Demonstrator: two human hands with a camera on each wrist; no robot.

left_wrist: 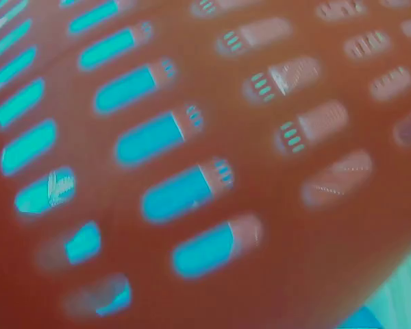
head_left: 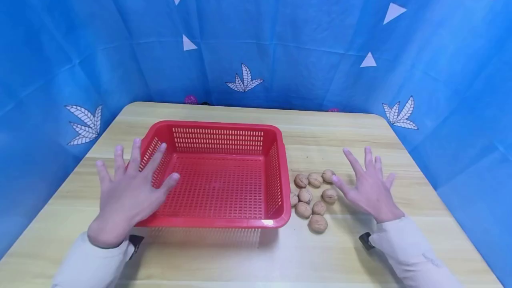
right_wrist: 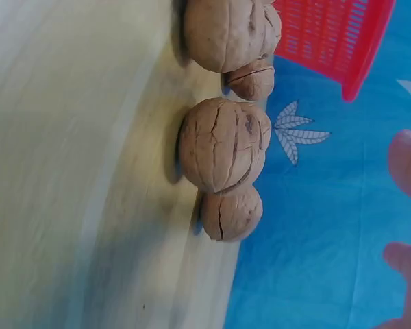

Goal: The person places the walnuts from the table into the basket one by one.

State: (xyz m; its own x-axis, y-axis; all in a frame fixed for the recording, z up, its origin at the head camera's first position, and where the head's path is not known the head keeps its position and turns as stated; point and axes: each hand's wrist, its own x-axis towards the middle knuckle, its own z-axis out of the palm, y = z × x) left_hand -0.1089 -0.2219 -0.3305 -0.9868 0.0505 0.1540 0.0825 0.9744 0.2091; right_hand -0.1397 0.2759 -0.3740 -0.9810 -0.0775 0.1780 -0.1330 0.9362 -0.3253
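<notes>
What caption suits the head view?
Left hand spread by a red rectangular plastic basket, right hand spread beside round brown walnuts on a pale wood-grain table.

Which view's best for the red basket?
Head view: it shows nearly the whole red basket, rim, floor and slotted walls, with only part of its left side hidden by the left hand. The left wrist view shows just a close-up of slotted surface, no full outline. The right wrist view catches only a cut-off piece at the top edge.
</notes>
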